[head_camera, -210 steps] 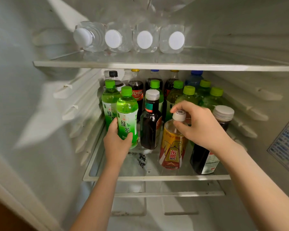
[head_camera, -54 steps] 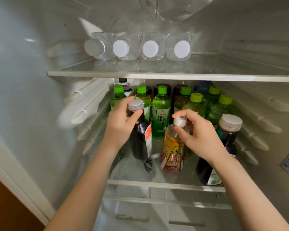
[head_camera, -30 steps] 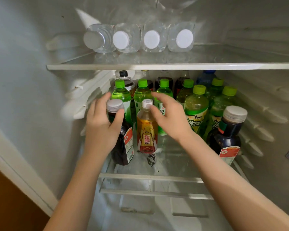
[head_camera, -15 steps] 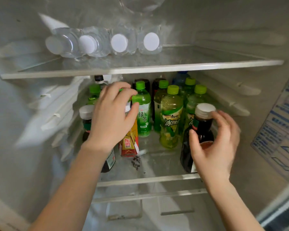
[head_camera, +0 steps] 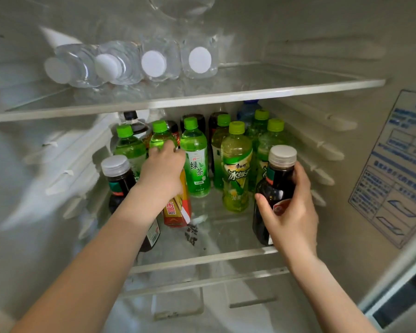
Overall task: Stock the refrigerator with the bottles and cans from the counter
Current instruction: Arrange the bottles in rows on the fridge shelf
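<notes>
Since half a second earlier, the right hand (head_camera: 289, 212) had gone from reaching with spread fingers to wrapping the dark bottle (head_camera: 274, 188) at the front right of the middle shelf (head_camera: 202, 258), and the left hand (head_camera: 162, 174) had sunk lower over the yellow-and-red bottle (head_camera: 177, 210).

Nearest the camera, both bare forearms ran up from the bottom edge into the open refrigerator. The right wrist was bent slightly inward, thumb on the bottle's near left side, fingers curled round its right side just under the shoulder; the hand was closed on it. That bottle looked full and dark, so probably fairly heavy for its size, with a stiff body and a smooth label that could slip if damp; the waist below the wide pale cap seemed the surest place to hold.

The left hand lay palm-down over the top of the yellow-and-red bottle, hiding its cap. Its fingers were curled forward toward a green tea bottle (head_camera: 195, 162) behind; whether it gripped the neck or only rested there could not be told. A second dark bottle (head_camera: 120, 181) stood just left of that arm.

Farther back stood a cluster of green-capped bottles (head_camera: 237, 164), touching or nearly so, with darker soda bottles behind. On the upper shelf (head_camera: 274, 90) four clear water bottles (head_camera: 154, 63) lay on their sides, white caps outward.
</notes>
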The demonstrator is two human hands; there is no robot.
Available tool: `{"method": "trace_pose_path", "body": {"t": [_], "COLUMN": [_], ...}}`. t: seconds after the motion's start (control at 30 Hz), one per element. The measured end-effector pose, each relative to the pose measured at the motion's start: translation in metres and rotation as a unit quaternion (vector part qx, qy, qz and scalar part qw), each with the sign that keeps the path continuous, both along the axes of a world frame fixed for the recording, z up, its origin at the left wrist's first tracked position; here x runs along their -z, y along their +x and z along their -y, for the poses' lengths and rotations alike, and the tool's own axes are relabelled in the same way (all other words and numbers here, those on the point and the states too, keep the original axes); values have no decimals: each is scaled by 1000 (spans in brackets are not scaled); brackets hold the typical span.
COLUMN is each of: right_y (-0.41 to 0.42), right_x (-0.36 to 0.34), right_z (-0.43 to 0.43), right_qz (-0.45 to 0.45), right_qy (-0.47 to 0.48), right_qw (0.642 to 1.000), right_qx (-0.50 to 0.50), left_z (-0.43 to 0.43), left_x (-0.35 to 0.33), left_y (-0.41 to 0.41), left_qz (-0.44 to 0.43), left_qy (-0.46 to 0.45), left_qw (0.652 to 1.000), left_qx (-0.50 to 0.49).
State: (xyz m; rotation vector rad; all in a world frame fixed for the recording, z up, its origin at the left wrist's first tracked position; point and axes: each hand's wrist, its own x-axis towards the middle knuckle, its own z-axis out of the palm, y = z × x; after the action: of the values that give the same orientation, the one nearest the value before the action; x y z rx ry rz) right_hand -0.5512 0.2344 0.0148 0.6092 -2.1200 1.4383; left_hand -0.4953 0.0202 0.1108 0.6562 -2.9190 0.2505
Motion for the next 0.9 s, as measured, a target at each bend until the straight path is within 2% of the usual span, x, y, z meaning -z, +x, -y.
{"method": "trace_pose_path", "body": {"t": [0.27, 0.47, 0.5, 0.57, 0.63, 0.7, 0.77, 0.83, 0.9], "right_y": [-3, -5, -5, -5, -5, -5, -7, -8, -8], "right_x": [3, 8, 8, 9, 9, 9, 10, 10, 10], "right_z": [2, 6, 6, 6, 6, 5, 3, 1, 0], "right_qz": [-14, -19, -19, -21, -24, -23, -26, -29, -29], "right_qy": [-13, -11, -12, -12, -11, -12, -14, -11, -8], "right_qw": [1000, 1000, 999, 999, 999, 999, 999, 999, 999], "right_qx": [2, 23, 25, 27, 27, 26, 19, 13, 12], "left_z": [11, -1, -2, -1, 3, 6, 15, 26, 38], "left_x": [-3, 1, 0, 0, 1, 3, 7, 12, 15], "left_y": [2, 3, 8, 23, 40, 54, 63, 67, 71], "left_qz": [45, 52, 25, -116, -296, -428, -469, -438, -394], "left_qy": [-54, -132, -143, -137, -132, -118, -53, 67, 138], "left_qw": [993, 986, 988, 983, 940, 890, 879, 896, 907], "left_qx": [-95, -84, -58, 34, 107, 107, 68, 41, 48]}}
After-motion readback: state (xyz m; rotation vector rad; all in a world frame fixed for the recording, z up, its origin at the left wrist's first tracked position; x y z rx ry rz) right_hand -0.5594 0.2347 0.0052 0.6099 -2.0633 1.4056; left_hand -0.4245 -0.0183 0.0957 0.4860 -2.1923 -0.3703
